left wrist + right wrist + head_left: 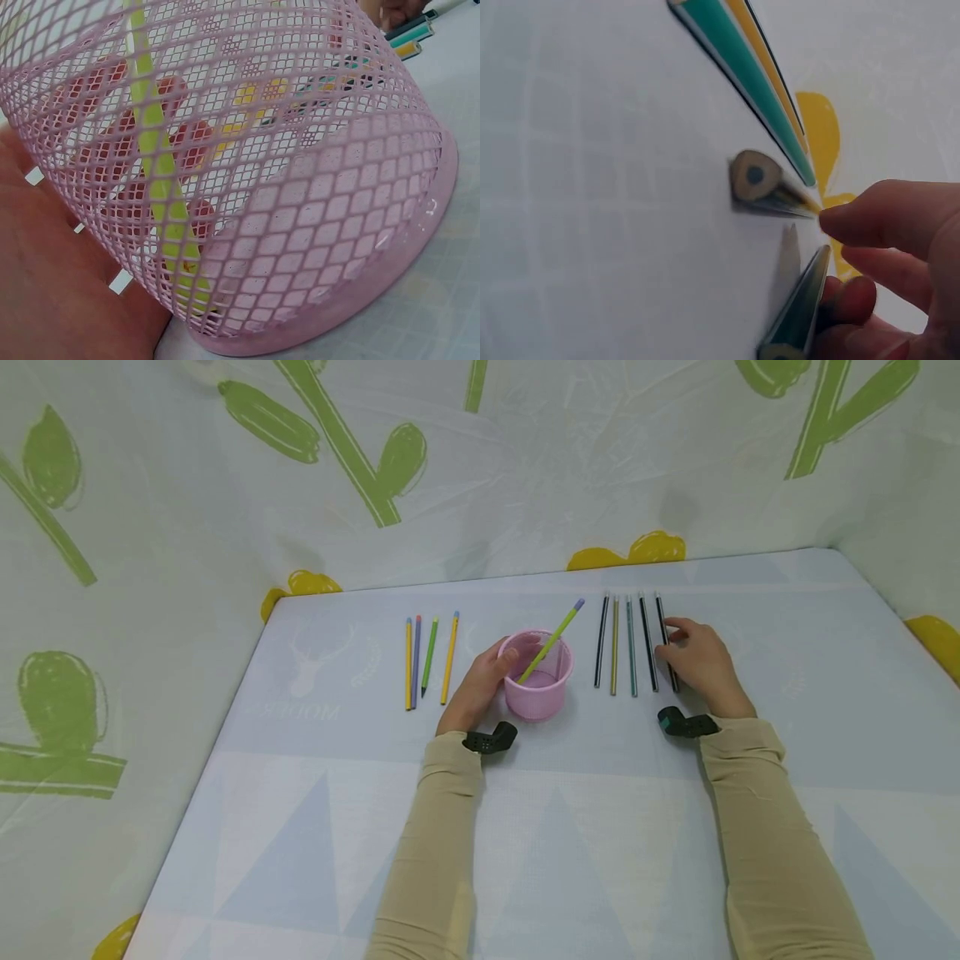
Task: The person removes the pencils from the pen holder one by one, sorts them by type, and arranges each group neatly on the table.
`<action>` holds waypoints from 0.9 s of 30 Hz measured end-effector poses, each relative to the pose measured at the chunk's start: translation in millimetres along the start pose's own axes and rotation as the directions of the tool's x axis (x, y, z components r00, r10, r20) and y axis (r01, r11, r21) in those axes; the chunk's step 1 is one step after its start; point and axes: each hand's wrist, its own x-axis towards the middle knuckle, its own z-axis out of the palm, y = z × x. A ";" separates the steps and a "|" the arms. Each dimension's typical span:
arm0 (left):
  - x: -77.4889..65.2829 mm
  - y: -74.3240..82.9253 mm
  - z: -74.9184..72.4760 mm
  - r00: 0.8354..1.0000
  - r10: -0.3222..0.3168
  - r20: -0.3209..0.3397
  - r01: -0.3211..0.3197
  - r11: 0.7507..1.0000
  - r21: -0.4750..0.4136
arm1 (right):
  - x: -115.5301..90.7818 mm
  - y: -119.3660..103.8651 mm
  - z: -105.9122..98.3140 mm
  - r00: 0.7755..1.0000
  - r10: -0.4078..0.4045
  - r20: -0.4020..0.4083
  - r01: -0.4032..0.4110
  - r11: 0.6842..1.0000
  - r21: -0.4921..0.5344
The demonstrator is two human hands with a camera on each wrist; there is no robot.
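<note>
A pink mesh pencil cup [535, 700] stands upright on the table, gripped at its left side by my left hand [480, 683]. One yellow-green pencil [551, 643] leans inside it; through the mesh in the left wrist view the pencil [161, 165] slants down to the base. To the right, my right hand [705, 664] reaches over the rightmost dark pencil [667, 647] of a row. In the right wrist view, curled fingers [855, 300] lie beside that dark pencil [799, 311], while the thumb stays apart from it. The neighbouring pencil [769, 184] points its blunt end at the camera.
Left of the cup lie several pencils in yellow, purple and green, among them a yellow pencil [450, 658]. The right row also holds an olive pencil [615, 647] and a blue-grey pencil [631, 647]. A patterned cloth covers the table [315, 793]; a leaf-print curtain [540, 468] hangs behind.
</note>
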 end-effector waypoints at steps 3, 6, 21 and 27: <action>-1.1 0.3 -0.3 1.000 -0.013 -0.003 0.013 1.000 -0.010 | 0.0 0.2 -0.1 1.000 -0.003 -0.015 0.004 1.000 0.019; -1.8 -0.1 -0.2 1.000 -0.027 -0.003 0.027 0.999 -0.030 | -1.6 0.3 -1.8 0.999 0.016 -0.033 -0.014 0.997 0.074; -2.8 0.8 -1.1 0.999 -0.046 0.015 0.047 0.999 -0.013 | -4.8 -16.6 7.4 0.983 -0.108 -0.150 0.172 0.831 0.529; -2.8 0.8 -1.1 0.998 -0.055 0.011 0.055 0.998 -0.004 | -7.0 -26.6 12.6 0.975 -0.171 -0.140 0.222 0.769 0.600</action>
